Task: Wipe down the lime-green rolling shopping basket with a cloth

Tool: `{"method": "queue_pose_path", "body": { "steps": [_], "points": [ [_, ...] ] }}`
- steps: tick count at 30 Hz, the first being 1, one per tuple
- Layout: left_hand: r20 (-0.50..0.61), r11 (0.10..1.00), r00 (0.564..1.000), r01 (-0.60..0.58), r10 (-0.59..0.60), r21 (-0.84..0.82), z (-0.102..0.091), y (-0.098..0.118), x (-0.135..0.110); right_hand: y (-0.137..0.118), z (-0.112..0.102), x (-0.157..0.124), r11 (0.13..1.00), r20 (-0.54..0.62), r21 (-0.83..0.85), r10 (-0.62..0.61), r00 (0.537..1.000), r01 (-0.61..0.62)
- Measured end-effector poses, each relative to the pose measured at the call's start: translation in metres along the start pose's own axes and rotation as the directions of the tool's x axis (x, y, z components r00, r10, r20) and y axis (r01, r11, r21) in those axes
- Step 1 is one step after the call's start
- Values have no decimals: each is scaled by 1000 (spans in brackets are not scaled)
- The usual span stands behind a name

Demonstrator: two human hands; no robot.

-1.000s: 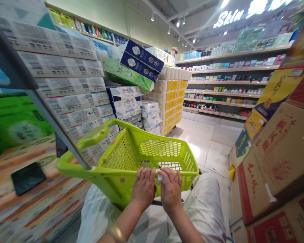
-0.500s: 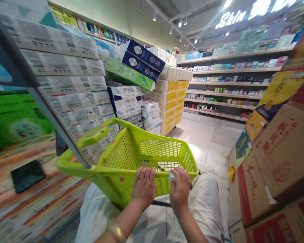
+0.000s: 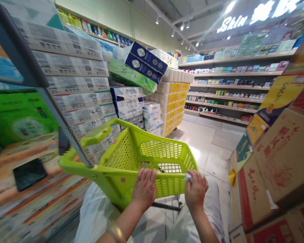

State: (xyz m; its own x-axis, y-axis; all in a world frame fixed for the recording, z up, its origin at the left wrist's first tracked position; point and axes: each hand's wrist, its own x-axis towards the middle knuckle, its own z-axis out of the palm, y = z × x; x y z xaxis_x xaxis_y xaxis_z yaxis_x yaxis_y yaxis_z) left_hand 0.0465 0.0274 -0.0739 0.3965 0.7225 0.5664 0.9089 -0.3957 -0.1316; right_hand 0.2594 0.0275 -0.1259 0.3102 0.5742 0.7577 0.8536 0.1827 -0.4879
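**While the left hand steadies the lime-green shopping cart, the right hand has a white wad at the rim's corner**

With the basket as the dial and twelve straight ahead, the left hand lies at six, fingers hooked over the near rim; its thumb is hidden. The right hand sits at four o'clock, fingers bent narrowly around the wad, perhaps tissue, at the rim's end. The step in hand looks like wiping that rim, the left hand serving as brace. The next move seems to call for light pressure around the corner's bend, with the wad between fingertips and plastic.

The cart stands on a pale tiled floor, between the person's light trousers. At nine o'clock a grey pole rises beside it, and beyond, a dark phone-like slab lies flat on orange packs.

White-wrapped stacks fill ten to eleven; tilted navy packs and yellow-banded bundles stand near twelve. Stocked shelves run across one o'clock below a lit sign, and brown cartons crowd three.
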Motion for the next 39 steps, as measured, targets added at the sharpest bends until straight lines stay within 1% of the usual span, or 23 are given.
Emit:
{"method": "queue_pose_path", "body": {
  "steps": [1, 3, 7, 9, 10, 12, 14, 15, 19, 21, 23, 25, 28, 29, 31, 33, 35, 36, 39],
  "points": [
    [-3, 1000, 1000, 4, -4, 0, 0, 1, 0, -4, 1, 0, 1000, -7, 13, 17, 1000, -17],
    [-17, 1000, 1000, 5, -5, 1, 0, 2, 0, -22, 5, -2, 998, -4, 57, 15, 1000, -14],
    [-31, 1000, 1000, 1, -2, -4, -1, 2, 0, -73, 17, -8, 978, 86, 177, -125, 988, 109],
    [-25, 1000, 1000, 0, 0, -22, -2, 0, 0, -90, 21, -10, 967, 116, 200, -185, 976, 160],
    [-20, 1000, 1000, -5, 4, -28, -2, 0, -1, -93, 21, -11, 962, 126, 201, -212, 969, 185],
    [-19, 1000, 1000, -13, 13, -27, -2, -2, -1, -87, 19, -10, 959, 140, 182, -244, 960, 217],
    [-18, 1000, 1000, -17, 17, -16, -2, -2, -2, -68, 13, -9, 969, 144, 140, -222, 965, 202],
    [-19, 1000, 1000, -14, 14, -10, -2, -2, -2, -55, 10, -8, 978, 135, 111, -189, 973, 174],
    [-26, 1000, 1000, -7, 7, 1, -1, -1, -2, -3, -2, -2, 995, 28, -1, -103, 994, 103],
    [-27, 1000, 1000, 0, 0, -1, -1, 0, -2, 7, -4, 1, 998, -4, -23, -58, 998, 58],
    [-23, 1000, 1000, 10, -10, -2, 0, 2, -1, -2, -3, 2, 1000, -7, 0, -19, 1000, 19],
    [-26, 1000, 1000, 17, -17, -2, 0, 3, -1, -27, 1, 0, 998, 24, 59, -27, 999, 26],
    [-32, 1000, 999, 15, -16, -9, -2, 3, -1, -76, 9, -5, 977, 116, 167, -154, 981, 133],
    [-32, 1000, 999, 13, -13, -9, -3, 3, -1, -89, 12, -6, 970, 148, 194, -176, 973, 145],
    [-28, 1000, 1000, 1, -2, -5, -4, 1, -2, -103, 15, -8, 966, 179, 210, -187, 966, 148],
    [-32, 1000, 999, -13, 13, -2, -4, 0, -2, -99, 14, -8, 963, 195, 200, -218, 956, 179],
    [-41, 1000, 999, -23, 23, -1, -4, -2, -3, -79, 11, -8, 966, 187, 163, -229, 955, 200],
    [-43, 1000, 999, -24, 24, 0, -4, -2, -3, -67, 8, -7, 972, 171, 136, -212, 962, 190],
    [-32, 1000, 999, -11, 11, -3, -3, -1, -4, -31, 0, -4, 995, 109, 36, -92, 990, 89]
  ]
}}
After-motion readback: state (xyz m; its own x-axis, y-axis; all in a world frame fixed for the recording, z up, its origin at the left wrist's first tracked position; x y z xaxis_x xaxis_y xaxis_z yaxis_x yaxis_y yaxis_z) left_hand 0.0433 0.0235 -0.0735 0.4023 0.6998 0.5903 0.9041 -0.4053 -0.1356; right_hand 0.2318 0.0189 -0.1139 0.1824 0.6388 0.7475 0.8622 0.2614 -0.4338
